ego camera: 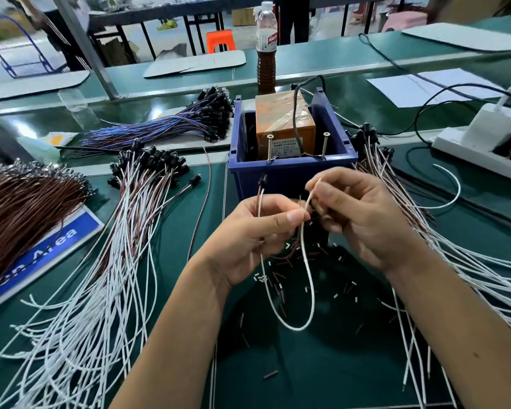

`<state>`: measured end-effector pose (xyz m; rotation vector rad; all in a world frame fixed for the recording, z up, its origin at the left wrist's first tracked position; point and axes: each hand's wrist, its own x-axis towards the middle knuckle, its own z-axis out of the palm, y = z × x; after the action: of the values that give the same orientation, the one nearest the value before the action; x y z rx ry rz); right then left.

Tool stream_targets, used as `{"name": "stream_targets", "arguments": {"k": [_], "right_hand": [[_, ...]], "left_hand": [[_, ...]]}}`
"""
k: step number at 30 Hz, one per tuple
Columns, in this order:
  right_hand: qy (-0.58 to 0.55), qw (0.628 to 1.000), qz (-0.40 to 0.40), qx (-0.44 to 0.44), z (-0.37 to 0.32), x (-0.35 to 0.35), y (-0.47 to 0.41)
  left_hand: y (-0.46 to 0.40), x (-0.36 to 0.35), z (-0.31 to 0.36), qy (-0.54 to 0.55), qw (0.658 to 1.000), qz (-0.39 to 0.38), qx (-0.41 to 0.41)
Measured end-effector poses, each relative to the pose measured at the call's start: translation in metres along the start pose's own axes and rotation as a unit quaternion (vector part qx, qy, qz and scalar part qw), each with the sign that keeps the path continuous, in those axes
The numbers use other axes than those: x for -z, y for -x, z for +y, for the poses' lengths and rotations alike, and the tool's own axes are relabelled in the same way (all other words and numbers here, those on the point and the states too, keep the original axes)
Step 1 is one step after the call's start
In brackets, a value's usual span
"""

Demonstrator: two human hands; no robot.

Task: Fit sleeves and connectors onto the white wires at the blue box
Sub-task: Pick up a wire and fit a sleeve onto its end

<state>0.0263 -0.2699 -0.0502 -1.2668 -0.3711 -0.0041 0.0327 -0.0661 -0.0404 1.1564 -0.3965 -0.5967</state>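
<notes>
Both hands work just in front of the blue box (292, 172), which stands on the green surface (337, 364) with an orange block inside it. The left hand (248, 231) has its fingers curled, thumb and forefinger pinching a white wire (310, 278) together with a thin brown lead; a small black connector (261, 180) shows on a strand just above this hand. The right hand (357, 214) is also curled, pinching the wire's upper end between thumb and fingertips. Below the hands the wire hangs in a loose loop.

The step appears to be threading a sleeve or joining the two ends; whether a sleeve is already on cannot be told. To do it well, the person should probably keep the pinch close to the tip so the end stays stiff and straight, hold the left hand as an anchor, and feed with the right in small pushes.

Short cut sleeves (260, 278) lie scattered on the surface beneath, within easy reach. Bundles of white wires (106, 276) fan out on either side of the box.
</notes>
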Motion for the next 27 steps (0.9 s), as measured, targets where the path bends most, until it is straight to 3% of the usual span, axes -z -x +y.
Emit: {"name": "stream_targets", "arguments": {"k": [5, 9, 14, 20, 24, 27], "right_hand": [[0.000, 0.992, 0.101, 0.075, -0.007, 0.003, -0.004], [0.157, 0.950, 0.220, 0.158, -0.004, 0.002, -0.004], [0.285, 0.883, 0.313, 0.205, -0.001, -0.003, -0.004], [0.390, 0.812, 0.361, 0.240, -0.001, -0.009, -0.008], [0.439, 0.778, 0.366, 0.260, -0.003, -0.015, -0.011], [0.473, 0.752, 0.360, 0.286, -0.007, -0.019, -0.012]], "left_hand": [[0.003, -0.003, 0.001, -0.053, 0.999, -0.005, 0.007], [0.002, -0.004, 0.003, -0.064, 0.994, -0.011, -0.086], [-0.004, -0.008, 0.001, -0.062, 0.972, 0.128, -0.188], [-0.015, -0.011, 0.000, -0.099, 0.882, 0.338, -0.313], [-0.024, -0.013, -0.004, -0.146, 0.806, 0.477, -0.319], [-0.026, -0.015, -0.005, -0.184, 0.775, 0.513, -0.318]]}}
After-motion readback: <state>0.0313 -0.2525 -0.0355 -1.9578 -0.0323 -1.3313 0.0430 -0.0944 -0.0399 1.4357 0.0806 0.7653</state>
